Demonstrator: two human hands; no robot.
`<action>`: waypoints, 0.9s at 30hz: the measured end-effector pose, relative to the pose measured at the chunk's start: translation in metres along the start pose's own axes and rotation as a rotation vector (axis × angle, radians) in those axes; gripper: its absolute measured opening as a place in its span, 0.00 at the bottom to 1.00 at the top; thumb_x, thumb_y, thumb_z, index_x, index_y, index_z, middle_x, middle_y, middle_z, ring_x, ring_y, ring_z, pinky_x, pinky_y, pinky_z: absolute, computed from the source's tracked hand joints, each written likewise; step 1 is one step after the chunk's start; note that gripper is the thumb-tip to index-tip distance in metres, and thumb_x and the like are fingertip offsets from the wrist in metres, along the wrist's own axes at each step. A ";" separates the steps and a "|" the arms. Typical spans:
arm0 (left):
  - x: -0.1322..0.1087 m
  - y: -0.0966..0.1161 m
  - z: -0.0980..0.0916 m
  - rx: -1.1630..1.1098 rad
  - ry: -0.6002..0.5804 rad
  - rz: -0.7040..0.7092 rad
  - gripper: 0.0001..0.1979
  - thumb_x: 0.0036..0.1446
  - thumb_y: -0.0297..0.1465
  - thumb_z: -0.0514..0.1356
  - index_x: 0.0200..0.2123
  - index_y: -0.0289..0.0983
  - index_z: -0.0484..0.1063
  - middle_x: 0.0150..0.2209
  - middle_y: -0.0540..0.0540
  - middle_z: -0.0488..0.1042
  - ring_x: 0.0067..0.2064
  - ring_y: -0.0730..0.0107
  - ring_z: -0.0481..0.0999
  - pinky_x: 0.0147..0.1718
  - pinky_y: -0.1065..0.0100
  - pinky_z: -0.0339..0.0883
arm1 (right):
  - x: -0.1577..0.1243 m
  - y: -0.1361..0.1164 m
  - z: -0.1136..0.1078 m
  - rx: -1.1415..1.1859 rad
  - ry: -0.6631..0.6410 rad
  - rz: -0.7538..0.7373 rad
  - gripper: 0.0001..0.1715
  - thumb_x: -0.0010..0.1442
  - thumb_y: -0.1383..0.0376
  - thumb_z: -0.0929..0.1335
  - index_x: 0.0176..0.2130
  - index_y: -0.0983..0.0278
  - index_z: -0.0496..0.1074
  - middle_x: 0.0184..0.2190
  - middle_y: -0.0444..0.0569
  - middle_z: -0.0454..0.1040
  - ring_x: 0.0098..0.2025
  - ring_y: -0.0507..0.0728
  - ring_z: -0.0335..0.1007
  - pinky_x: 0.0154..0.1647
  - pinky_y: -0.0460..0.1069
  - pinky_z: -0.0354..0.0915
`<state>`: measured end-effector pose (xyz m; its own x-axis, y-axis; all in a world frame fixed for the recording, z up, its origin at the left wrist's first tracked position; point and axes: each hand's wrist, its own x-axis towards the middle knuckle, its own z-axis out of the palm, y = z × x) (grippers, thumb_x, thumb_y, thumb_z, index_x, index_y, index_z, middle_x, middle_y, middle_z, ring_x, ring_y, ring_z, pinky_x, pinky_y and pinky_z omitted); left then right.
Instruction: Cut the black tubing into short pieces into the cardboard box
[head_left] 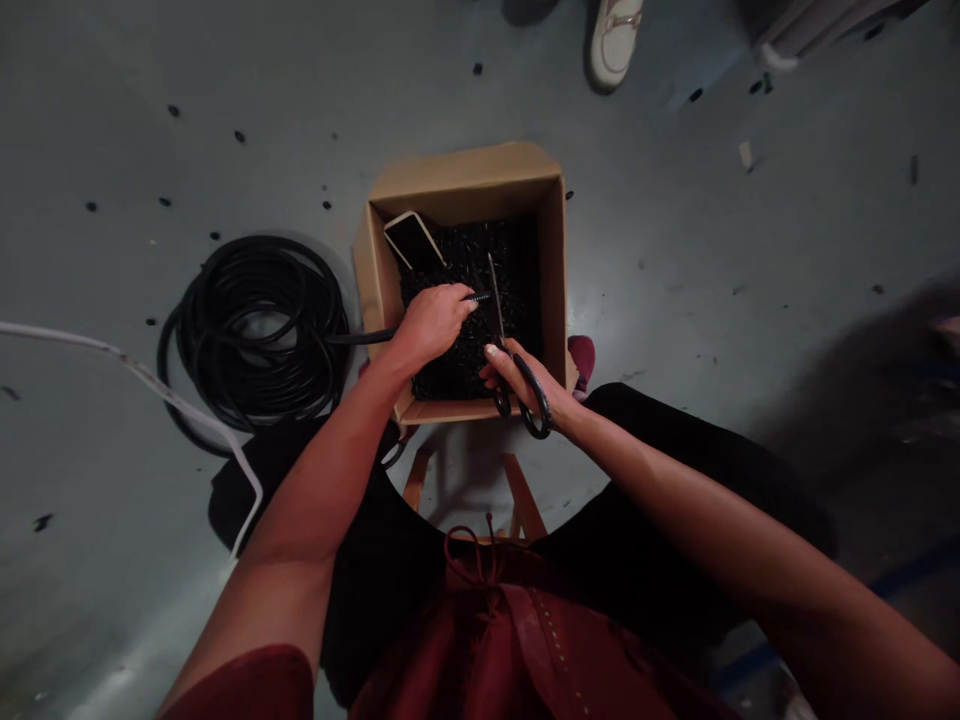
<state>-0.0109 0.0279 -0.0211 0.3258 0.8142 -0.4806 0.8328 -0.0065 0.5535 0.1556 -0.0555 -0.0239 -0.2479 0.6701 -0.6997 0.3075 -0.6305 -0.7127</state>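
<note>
My left hand [433, 320] is closed round the end of a black tube [367, 337], holding its tip over an open cardboard box [551, 260]. My right hand [521, 380] grips black-handled scissors [517, 375], whose blades point up and meet the tube's tip. The box is filled with several small black cut pieces [517, 270]. A phone [414, 240] leans in the box's far left corner. The tube runs left to a black coil [255, 330] lying on the floor.
The grey floor [712, 250] is dotted with small black bits. A white cable [150, 385] crosses at the left. Another person's white shoe [613, 40] stands at the top. A wooden stool frame [517, 495] shows between my knees.
</note>
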 end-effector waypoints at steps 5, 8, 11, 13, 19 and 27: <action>0.000 0.001 0.000 0.004 -0.001 0.001 0.17 0.64 0.28 0.50 0.49 0.35 0.77 0.50 0.40 0.79 0.51 0.61 0.76 0.54 0.62 0.65 | -0.001 -0.001 0.001 -0.029 0.014 -0.004 0.20 0.65 0.47 0.62 0.41 0.61 0.64 0.35 0.47 0.73 0.35 0.54 0.72 0.38 0.49 0.68; 0.000 0.001 -0.001 0.015 0.000 0.002 0.18 0.64 0.28 0.50 0.49 0.34 0.77 0.50 0.40 0.79 0.51 0.61 0.76 0.53 0.62 0.65 | -0.001 -0.001 0.000 -0.063 0.016 -0.020 0.20 0.65 0.47 0.62 0.41 0.61 0.63 0.35 0.47 0.73 0.36 0.54 0.72 0.40 0.51 0.67; 0.000 0.001 0.000 0.015 0.002 0.007 0.18 0.64 0.27 0.50 0.49 0.34 0.77 0.49 0.40 0.79 0.51 0.62 0.76 0.53 0.63 0.65 | 0.000 0.001 0.000 -0.093 0.012 -0.018 0.21 0.65 0.45 0.62 0.42 0.60 0.64 0.35 0.47 0.74 0.36 0.55 0.72 0.41 0.51 0.67; 0.000 0.000 0.000 0.010 0.007 0.012 0.17 0.63 0.27 0.51 0.49 0.35 0.77 0.49 0.41 0.79 0.51 0.62 0.76 0.53 0.63 0.65 | 0.000 0.002 -0.001 -0.151 0.024 -0.015 0.24 0.64 0.43 0.62 0.43 0.59 0.64 0.35 0.47 0.74 0.37 0.57 0.72 0.41 0.52 0.67; -0.001 0.001 0.000 0.004 0.003 0.003 0.18 0.64 0.28 0.51 0.50 0.34 0.77 0.51 0.40 0.79 0.51 0.62 0.76 0.54 0.63 0.65 | 0.000 0.002 -0.001 -0.389 0.112 -0.015 0.27 0.62 0.43 0.63 0.49 0.59 0.64 0.34 0.50 0.75 0.37 0.63 0.72 0.41 0.55 0.64; 0.000 0.002 -0.001 -0.033 -0.003 -0.006 0.17 0.63 0.27 0.52 0.49 0.35 0.77 0.49 0.41 0.80 0.50 0.62 0.76 0.51 0.65 0.66 | 0.001 0.005 -0.001 -0.290 0.072 -0.027 0.28 0.63 0.41 0.62 0.48 0.58 0.64 0.35 0.49 0.76 0.37 0.61 0.73 0.37 0.52 0.65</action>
<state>-0.0098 0.0284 -0.0187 0.3226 0.8122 -0.4861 0.8195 0.0173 0.5728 0.1582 -0.0572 -0.0284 -0.1972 0.7173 -0.6683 0.5541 -0.4808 -0.6796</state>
